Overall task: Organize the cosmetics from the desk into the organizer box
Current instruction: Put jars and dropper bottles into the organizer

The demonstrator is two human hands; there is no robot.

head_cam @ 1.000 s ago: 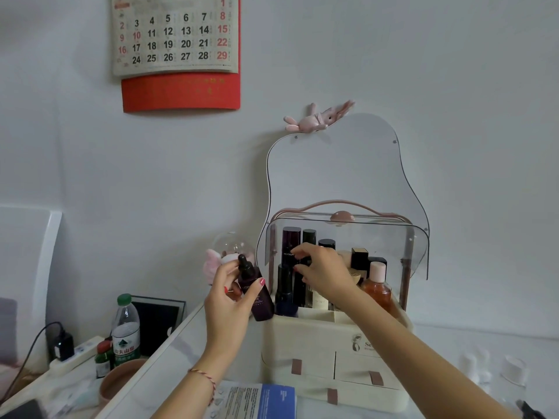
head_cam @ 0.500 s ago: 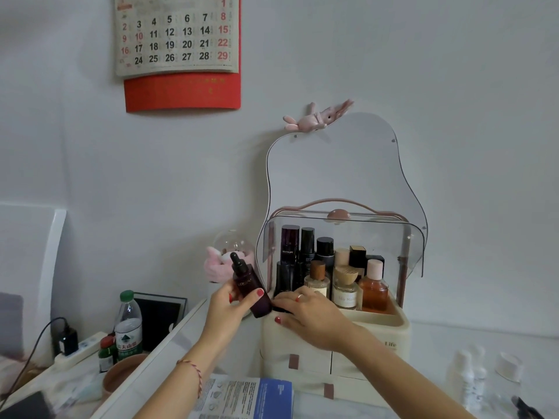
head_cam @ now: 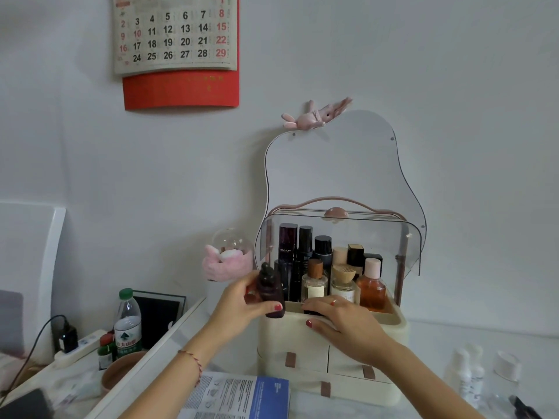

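The cream organizer box (head_cam: 290,334) stands on the desk with its clear lid (head_cam: 338,234) flipped up. Inside stand several bottles: tall dark ones (head_cam: 287,246), a clear one with a wooden cap (head_cam: 314,282) and an amber one with a pink cap (head_cam: 371,290). My left hand (head_cam: 239,306) grips a dark purple dropper bottle (head_cam: 270,293), upright, at the box's front left corner, level with the rim. My right hand (head_cam: 344,323) lies flat on the front rim, fingers spread, holding nothing that I can see.
White bottles (head_cam: 465,373) and a clear jar (head_cam: 505,370) wait on the desk at the right. A blue and white leaflet (head_cam: 236,394) lies in front of the box. A pink plush with a glass dome (head_cam: 227,261) sits left of it. A water bottle (head_cam: 127,325) stands on the lower table.
My right hand has come out from among the bottles in the box and dropped onto its front rim. My left hand has carried the dropper bottle right, up to the box's corner.
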